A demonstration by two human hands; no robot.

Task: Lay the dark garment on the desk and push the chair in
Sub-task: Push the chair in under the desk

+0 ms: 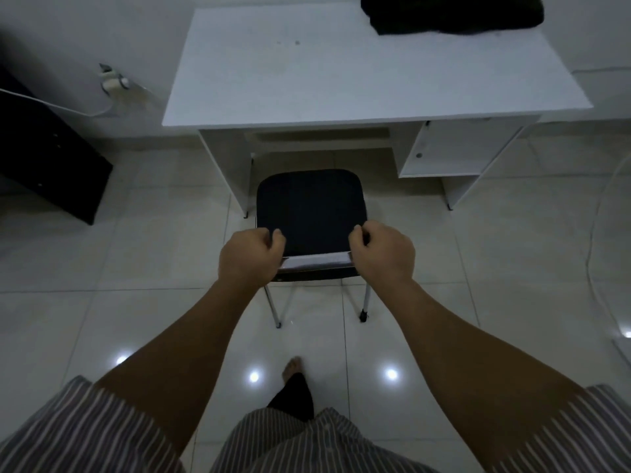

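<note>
Both hands gripping the chair back before the white rectangular desk surface (341, 80).

The black padded metal-legged chair (309, 203) is standing on the pale tiled floor (153, 268), its seat front lying just under the surface edge. The folded dark garment (450, 13) is lying on the far right corner. The left hand (251, 256) and right hand (384, 252) are each clenching the top rail.

garment (454, 13): far edge cut off | chair (309, 206): backrest corners hidden (under hands) | desk (341, 80): far edge cropped
</note>
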